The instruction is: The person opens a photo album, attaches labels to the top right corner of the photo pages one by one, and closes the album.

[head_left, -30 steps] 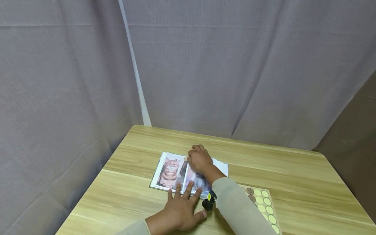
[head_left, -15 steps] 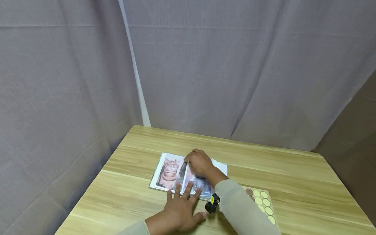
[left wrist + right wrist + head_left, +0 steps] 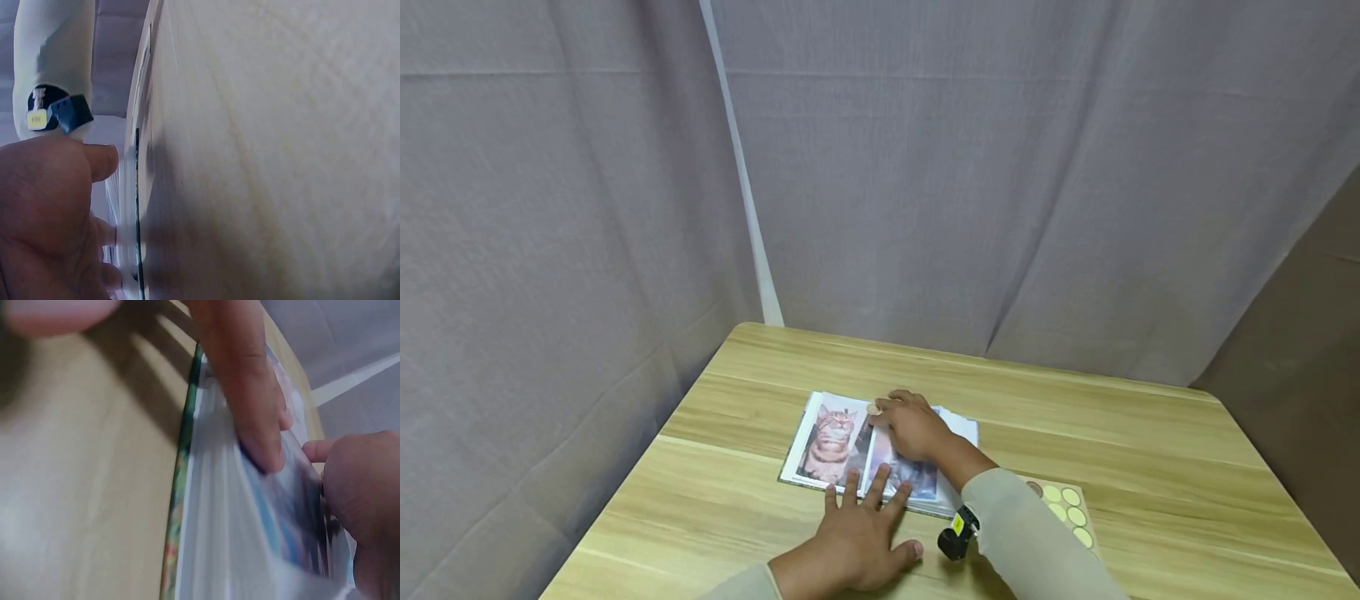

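An open photo album [image 3: 808, 417] lies on the table with a cat picture [image 3: 831, 442] on its left page. The left hand [image 3: 861, 537] rests flat with spread fingers, its fingertips on the album's lower edge. Near the top of the centre fold, the right hand [image 3: 913, 427] reaches across the right page. Its thumb and forefinger are right beside a small round sticker [image 3: 873, 409]. In the right wrist view, the left hand's fingers [image 3: 250, 406] press the page edge, and one digit of the right hand [image 3: 369, 494] points along the page. The right hand covers much of the right-hand picture.
A sheet of round stickers [image 3: 1075, 504], mostly pale yellow, lies right of the album, partly under the right sleeve [image 3: 1030, 529]. A black wrist camera [image 3: 957, 537] hangs below that wrist. Grey curtains [image 3: 895, 183] stand behind the wooden table [image 3: 700, 475].
The right hand's fingers covered the round sticker, then drew slightly right and toward the person, showing it again. The album shifted very slightly; the left hand stays put.
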The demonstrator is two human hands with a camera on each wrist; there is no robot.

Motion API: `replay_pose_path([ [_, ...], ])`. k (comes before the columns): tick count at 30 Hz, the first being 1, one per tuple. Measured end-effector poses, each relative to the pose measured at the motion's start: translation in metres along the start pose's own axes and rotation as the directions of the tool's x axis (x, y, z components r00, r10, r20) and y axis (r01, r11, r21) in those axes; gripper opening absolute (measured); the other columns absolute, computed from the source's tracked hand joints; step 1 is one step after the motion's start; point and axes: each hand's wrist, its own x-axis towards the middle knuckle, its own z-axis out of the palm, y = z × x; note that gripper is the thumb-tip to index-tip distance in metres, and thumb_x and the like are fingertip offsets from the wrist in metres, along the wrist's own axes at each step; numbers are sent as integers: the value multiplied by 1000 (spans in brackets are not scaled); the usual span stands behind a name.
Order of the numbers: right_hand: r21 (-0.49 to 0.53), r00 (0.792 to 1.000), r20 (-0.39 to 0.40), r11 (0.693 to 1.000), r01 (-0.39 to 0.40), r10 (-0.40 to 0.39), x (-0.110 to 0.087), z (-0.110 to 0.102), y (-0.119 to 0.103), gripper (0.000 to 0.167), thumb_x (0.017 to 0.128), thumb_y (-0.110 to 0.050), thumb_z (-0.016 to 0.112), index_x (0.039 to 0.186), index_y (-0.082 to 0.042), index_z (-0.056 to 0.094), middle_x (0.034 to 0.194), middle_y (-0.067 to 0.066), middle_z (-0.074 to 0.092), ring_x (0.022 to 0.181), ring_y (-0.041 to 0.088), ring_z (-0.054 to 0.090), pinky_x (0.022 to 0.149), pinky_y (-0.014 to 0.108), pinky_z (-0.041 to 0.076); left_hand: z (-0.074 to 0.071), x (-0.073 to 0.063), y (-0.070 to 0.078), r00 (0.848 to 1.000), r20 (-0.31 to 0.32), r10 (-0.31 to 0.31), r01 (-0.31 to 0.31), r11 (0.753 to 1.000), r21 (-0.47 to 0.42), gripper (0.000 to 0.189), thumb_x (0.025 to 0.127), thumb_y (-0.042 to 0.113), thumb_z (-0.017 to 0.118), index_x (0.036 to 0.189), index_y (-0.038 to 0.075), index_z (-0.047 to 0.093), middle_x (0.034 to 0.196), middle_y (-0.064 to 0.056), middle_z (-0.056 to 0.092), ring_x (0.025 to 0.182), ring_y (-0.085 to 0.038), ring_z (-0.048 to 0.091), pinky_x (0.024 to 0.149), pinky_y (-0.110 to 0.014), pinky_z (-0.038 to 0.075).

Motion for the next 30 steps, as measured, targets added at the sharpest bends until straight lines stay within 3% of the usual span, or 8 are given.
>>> replay_pose_path([
  [9, 64, 995, -101, 998, 7, -1, -28, -7, 11, 33, 96, 2, 60, 118, -17, 78, 141, 11, 62, 137, 38, 47, 112, 60, 34, -2, 1, -1, 1000, 26, 4, -3, 1000, -29, 82, 94, 77, 42, 163, 32, 29, 169, -9, 17, 147, -54, 19, 110, -75, 23],
  [17, 31, 989, -149, 999, 16, -11, -55, -12, 20, 34, 90, 3, 66, 116, -16, 78, 137, 10, 64, 134, 37, 49, 111, 61, 36, -1, 2, -2, 1000, 28, 2, -1, 999, -39, 83, 94, 77, 41, 163, 32, 29, 169, -9, 18, 147, -55, 20, 110, -75, 23],
  [23, 32, 979, -201, 999, 34, -27, -74, -18, 22, 31, 89, 3, 67, 114, -13, 77, 136, 13, 64, 133, 39, 50, 111, 62, 35, -3, 1, -1, 1000, -14, 8, -8, 1000, -26, 81, 94, 76, 42, 162, 32, 31, 168, -9, 22, 147, -52, 25, 110, -74, 25],
  [30, 42, 977, -213, 999, 2, 7, -94, -26, 23, 33, 91, 7, 64, 112, -15, 78, 137, 11, 64, 134, 37, 48, 113, 60, 34, -10, -1, 2, 997, -73, 18, -24, 996, -88, 77, 97, 69, 47, 159, 23, 40, 164, -16, 31, 146, -48, 30, 111, -71, 28],
])
